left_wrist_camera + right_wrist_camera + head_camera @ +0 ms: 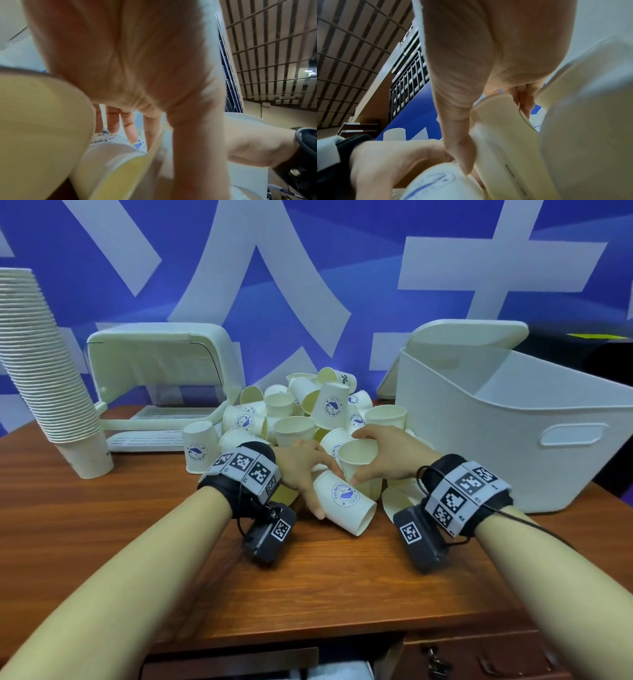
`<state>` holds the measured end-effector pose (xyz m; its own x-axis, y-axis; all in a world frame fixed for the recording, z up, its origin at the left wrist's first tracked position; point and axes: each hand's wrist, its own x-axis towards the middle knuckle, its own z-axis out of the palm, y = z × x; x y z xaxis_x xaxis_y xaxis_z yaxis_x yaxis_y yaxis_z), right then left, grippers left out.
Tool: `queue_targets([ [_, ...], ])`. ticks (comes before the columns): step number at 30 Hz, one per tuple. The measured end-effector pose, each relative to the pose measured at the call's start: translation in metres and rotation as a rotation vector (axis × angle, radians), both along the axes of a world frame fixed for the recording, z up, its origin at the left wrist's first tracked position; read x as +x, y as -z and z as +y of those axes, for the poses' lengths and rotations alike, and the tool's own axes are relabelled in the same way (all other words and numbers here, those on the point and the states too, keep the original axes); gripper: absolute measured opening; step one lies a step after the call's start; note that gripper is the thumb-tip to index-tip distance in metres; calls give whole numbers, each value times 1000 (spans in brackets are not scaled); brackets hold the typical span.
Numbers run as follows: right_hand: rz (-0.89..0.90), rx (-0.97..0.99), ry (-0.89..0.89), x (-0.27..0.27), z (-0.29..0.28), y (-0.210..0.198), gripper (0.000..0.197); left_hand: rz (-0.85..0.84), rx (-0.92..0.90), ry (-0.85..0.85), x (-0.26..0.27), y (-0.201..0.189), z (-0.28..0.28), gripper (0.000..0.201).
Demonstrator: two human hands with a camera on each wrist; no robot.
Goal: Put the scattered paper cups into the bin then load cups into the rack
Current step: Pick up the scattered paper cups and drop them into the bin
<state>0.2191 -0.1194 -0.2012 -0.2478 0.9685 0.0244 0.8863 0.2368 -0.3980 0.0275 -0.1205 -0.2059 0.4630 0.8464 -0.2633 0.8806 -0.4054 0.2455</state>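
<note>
Several white paper cups with blue logos lie in a pile [301,412] at the middle of the wooden table. My left hand [323,491] holds a cup lying on its side [346,503] at the pile's front, thumb on the near side and fingers on the far side. That cup [111,169] shows under my left hand [154,148] in the left wrist view. My right hand [355,458] grips an upright cup [363,450] by its rim, just right of the left hand. In the right wrist view this cup [505,142] sits between thumb and fingers. The white bin [513,419] stands at the right, nothing showing inside.
A white rack with a clear flip cover [154,361] and slatted tray [147,436] stands at the back left. A tall stack of nested cups [44,364] leans at the far left. The bin's lid [469,333] leans behind the bin. Bare table [308,577] stretches toward me.
</note>
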Motion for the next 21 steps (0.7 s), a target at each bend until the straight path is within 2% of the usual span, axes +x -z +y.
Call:
queue_targets([
  [5,168,8,60,1,1,-1,94,-174,-45,16,-2,-5,7,57],
  [9,306,55,114,2,4,-3,91,-348,-173,-60,-4,-9,8,66],
  [14,555,123,199,5,6,-5,89,-619,-291,-83,-6,-17,6,29],
  [19,848,133,262,4,10,-8,85,-930,-323,-158,-12,-22,9,45],
  [21,924,153,242,2,8,-13,61,-1032,-304,-168,-14,-26,12,59],
])
